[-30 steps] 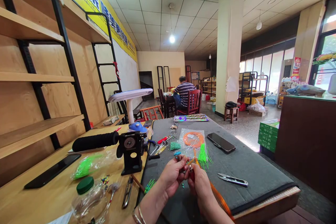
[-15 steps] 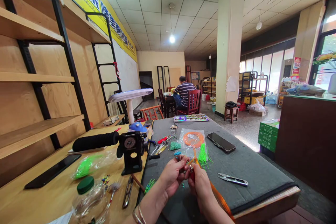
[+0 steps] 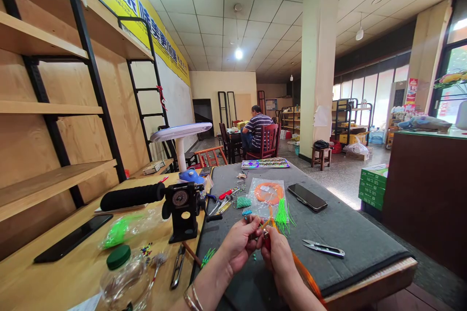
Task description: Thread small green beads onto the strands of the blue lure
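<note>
Over the dark grey table mat [image 3: 350, 233], my left hand [image 3: 237, 245] and my right hand [image 3: 280, 257] meet fingertip to fingertip. My left fingers pinch orange line [image 3: 306, 276], whose long strands trail under my right forearm to the table's front edge. A small red-handled tool [image 3: 267, 240] is gripped in my right hand; its tip is hidden among the fingers. Just beyond lie a bunch of bright green strands [image 3: 282, 216] and a plastic bag holding an orange coil [image 3: 268, 192]. Blue beads [image 3: 247, 212] and a teal beaded piece [image 3: 243, 202] lie past my left fingertips.
Thread snips [image 3: 323, 249] and a phone [image 3: 307, 198] lie to the right. On the left stand a black crank device [image 3: 182, 211] and a green-lidded jar [image 3: 122, 274]. Red-handled tools [image 3: 225, 194] lie behind my hands. A person [image 3: 257, 126] sits farther back.
Both my hands keep nearly the same place and grip. In the background, the seated person's head and arm have shifted slightly.
</note>
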A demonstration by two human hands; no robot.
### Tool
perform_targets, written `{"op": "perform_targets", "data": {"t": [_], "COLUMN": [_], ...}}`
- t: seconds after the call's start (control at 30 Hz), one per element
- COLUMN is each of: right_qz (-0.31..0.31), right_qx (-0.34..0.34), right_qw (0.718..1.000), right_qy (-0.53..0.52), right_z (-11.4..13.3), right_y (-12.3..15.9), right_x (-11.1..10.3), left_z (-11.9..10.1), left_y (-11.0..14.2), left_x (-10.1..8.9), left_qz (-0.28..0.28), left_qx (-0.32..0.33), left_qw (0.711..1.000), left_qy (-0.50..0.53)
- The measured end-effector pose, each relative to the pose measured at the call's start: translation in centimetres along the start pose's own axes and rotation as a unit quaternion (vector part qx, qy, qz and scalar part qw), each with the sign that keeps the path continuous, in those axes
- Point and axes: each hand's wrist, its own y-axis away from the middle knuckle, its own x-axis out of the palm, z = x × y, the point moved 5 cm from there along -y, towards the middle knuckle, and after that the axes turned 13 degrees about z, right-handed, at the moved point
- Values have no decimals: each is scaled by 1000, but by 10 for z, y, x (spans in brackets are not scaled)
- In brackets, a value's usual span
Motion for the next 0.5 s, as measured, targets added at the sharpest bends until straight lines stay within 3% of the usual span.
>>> {"op": "perform_targets", "data": {"t": [0.5], "right_qz": [-22], "right_qx": [21], "right_qw": [999], "right_qy": [-8], "right_z": [-3], "right_y": [2], "right_x": [-1], "left_z": [-4], "left_y": [3], "left_x": [3], "left_qz": [-9], "left_qx": [5], "left_qw": [1000], "left_qy": [-5]}}
